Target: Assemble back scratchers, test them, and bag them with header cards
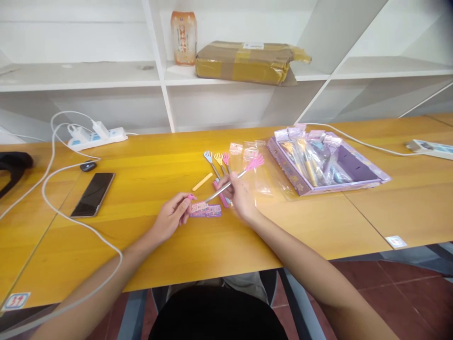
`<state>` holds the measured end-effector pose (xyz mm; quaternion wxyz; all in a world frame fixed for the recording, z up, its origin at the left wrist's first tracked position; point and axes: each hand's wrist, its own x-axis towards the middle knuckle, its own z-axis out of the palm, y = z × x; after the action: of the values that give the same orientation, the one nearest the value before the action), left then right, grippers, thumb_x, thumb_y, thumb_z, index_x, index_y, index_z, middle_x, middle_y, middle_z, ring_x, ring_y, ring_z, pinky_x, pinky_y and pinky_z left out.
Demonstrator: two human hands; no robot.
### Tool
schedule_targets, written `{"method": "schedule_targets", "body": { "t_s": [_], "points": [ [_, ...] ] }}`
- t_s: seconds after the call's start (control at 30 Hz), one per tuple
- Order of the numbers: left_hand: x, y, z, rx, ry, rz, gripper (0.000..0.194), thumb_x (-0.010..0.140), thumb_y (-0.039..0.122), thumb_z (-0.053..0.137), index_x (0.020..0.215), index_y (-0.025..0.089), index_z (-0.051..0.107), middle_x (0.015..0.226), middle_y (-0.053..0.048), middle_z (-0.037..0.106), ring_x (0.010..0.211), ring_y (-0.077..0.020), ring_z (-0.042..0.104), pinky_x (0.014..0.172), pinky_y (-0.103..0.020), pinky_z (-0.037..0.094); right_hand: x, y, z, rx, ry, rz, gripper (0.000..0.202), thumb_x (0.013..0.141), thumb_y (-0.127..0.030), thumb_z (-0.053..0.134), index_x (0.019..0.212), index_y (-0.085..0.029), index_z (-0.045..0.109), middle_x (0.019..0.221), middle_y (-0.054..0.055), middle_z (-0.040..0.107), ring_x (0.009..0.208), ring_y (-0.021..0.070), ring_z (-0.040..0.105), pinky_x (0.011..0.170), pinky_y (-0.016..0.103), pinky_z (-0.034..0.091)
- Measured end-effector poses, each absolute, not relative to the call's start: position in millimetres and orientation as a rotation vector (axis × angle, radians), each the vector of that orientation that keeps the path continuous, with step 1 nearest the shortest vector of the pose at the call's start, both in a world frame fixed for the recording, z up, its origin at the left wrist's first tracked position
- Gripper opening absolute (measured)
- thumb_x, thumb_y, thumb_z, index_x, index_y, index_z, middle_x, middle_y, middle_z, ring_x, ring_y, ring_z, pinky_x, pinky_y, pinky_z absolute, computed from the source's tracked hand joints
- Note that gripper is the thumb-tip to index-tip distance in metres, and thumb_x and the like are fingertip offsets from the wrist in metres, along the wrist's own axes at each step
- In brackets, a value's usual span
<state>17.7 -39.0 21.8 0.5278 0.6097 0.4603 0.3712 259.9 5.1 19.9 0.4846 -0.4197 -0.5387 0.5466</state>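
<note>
Pink hand-shaped extendable scratcher (247, 166): held over yellow table (148, 165), shaft pinched by right hand (238, 192), pink handle end clamped in fingertips of left hand (173, 217). Small pink/purple card packet (205, 209) flat on table just below both hands. Blue, yellow & pink scratchers (216, 159) just behind; purple box (329, 165) w/ more packs to right, black phone (92, 193) well left.

Light: bright and soft, from above | Shadows: faint, small under the hands | Glare: pale shine on the yellow table (148, 165) | Blur: edges a bit fuzzy | Shape: shelves (106, 75) and table bend near the sides
</note>
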Motion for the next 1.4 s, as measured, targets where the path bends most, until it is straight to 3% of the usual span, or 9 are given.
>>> {"method": "schedule_targets", "body": {
  "t_s": [0.07, 0.2, 0.33, 0.63, 0.77, 0.83, 1.07, 1.27, 1.4],
  "points": [
    [17.2, -39.2, 20.6, 1.555, 1.124, 0.870, 0.037, 0.108, 0.054, 0.052, 0.122, 0.022, 0.066, 0.081, 0.002, 0.061, 0.061, -0.0114, 0.052, 0.059, -0.025, 0.044, 262.5, 9.9, 22.8, -0.924, -1.140, 1.369, 0.060, 0.098, -0.079, 0.052, 0.084, -0.023, 0.066, 0.059, -0.007, 0.026, 0.046, 0.0104, 0.022, 0.045, 0.026, 0.024],
    [17.1, -39.6, 18.8, 1.693, 1.106, 0.824, 0.040, 0.107, 0.048, 0.056, 0.140, 0.026, 0.065, 0.095, -0.001, 0.070, 0.085, -0.0163, 0.065, 0.081, -0.029, 0.053, 264.1, 13.0, 23.2, -0.826, -1.086, 1.482, 0.044, 0.090, -0.066, 0.073, 0.086, -0.023, 0.065, 0.057, -0.008, 0.038, 0.043, 0.0097, 0.028, 0.039, 0.025, 0.023],
    [16.8, -39.3, 17.1, 1.678, 1.103, 0.809, 0.039, 0.105, 0.047, 0.057, 0.135, 0.024, 0.068, 0.103, -0.005, 0.077, 0.089, -0.0191, 0.069, 0.081, -0.032, 0.056, 261.0, 10.4, 15.2, -0.839, -1.196, 1.539, 0.044, 0.093, -0.065, 0.068, 0.085, -0.022, 0.066, 0.053, -0.007, 0.045, 0.039, 0.0095, 0.035, 0.039, 0.025, 0.026],
    [15.2, -38.2, 19.1, 1.626, 1.053, 0.860, 0.029, 0.105, 0.046, 0.060, 0.122, 0.022, 0.063, 0.098, -0.005, 0.078, 0.092, -0.0192, 0.074, 0.086, -0.033, 0.058, 263.8, 12.0, 10.7, -0.806, -1.355, 1.525, 0.047, 0.096, -0.064, 0.066, 0.090, -0.019, 0.073, 0.066, -0.002, 0.064, 0.043, 0.0086, 0.048, 0.041, 0.024, 0.030],
    [14.2, -39.8, 18.4, 1.709, 1.154, 0.858, 0.027, 0.105, 0.046, 0.059, 0.117, 0.023, 0.065, 0.100, -0.005, 0.079, 0.094, -0.0215, 0.076, 0.087, -0.035, 0.059, 267.3, 10.6, 12.8, -0.793, -1.472, 1.501, 0.048, 0.097, -0.064, 0.067, 0.092, -0.018, 0.078, 0.070, 0.000, 0.068, 0.050, 0.0101, 0.055, 0.053, 0.026, 0.044],
    [13.0, -41.5, 17.3, 1.840, 1.247, 0.841, 0.027, 0.105, 0.047, 0.058, 0.116, 0.024, 0.067, 0.104, -0.005, 0.080, 0.096, -0.0229, 0.076, 0.087, -0.037, 0.059, 268.7, 10.1, 12.6, -0.784, -1.510, 1.527, 0.049, 0.096, -0.065, 0.067, 0.094, -0.018, 0.079, 0.071, 0.001, 0.069, 0.053, 0.0113, 0.057, 0.059, 0.027, 0.048],
    [9.9, -49.4, 17.6, 2.039, 1.342, 0.795, 0.028, 0.107, 0.045, 0.054, 0.122, 0.026, 0.068, 0.113, -0.005, 0.082, 0.100, -0.0238, 0.078, 0.087, -0.036, 0.059, 271.9, 10.5, 7.6, -0.739, -1.535, 1.651, 0.051, 0.099, -0.066, 0.064, 0.107, -0.018, 0.080, 0.078, 0.003, 0.070, 0.059, 0.0131, 0.059, 0.056, 0.026, 0.045],
    [8.1, -48.3, 15.4, 2.047, 1.347, 0.772, 0.029, 0.107, 0.047, 0.055, 0.125, 0.027, 0.067, 0.111, -0.003, 0.082, 0.100, -0.0240, 0.078, 0.089, -0.036, 0.058, 267.0, 7.5, 10.7, -0.673, -1.608, 1.664, 0.049, 0.101, -0.065, 0.062, 0.103, -0.019, 0.080, 0.081, 0.003, 0.069, 0.065, 0.0145, 0.063, 0.065, 0.029, 0.050],
    [7.5, -42.1, 15.2, 1.971, 1.310, 0.843, 0.029, 0.107, 0.049, 0.057, 0.121, 0.027, 0.070, 0.114, -0.004, 0.082, 0.101, -0.0229, 0.078, 0.089, -0.035, 0.058, 268.6, 10.8, 18.5, -0.800, -1.492, 1.509, 0.053, 0.097, -0.071, 0.062, 0.097, -0.021, 0.077, 0.070, 0.000, 0.060, 0.057, 0.0137, 0.053, 0.058, 0.029, 0.043]
  ]
}}
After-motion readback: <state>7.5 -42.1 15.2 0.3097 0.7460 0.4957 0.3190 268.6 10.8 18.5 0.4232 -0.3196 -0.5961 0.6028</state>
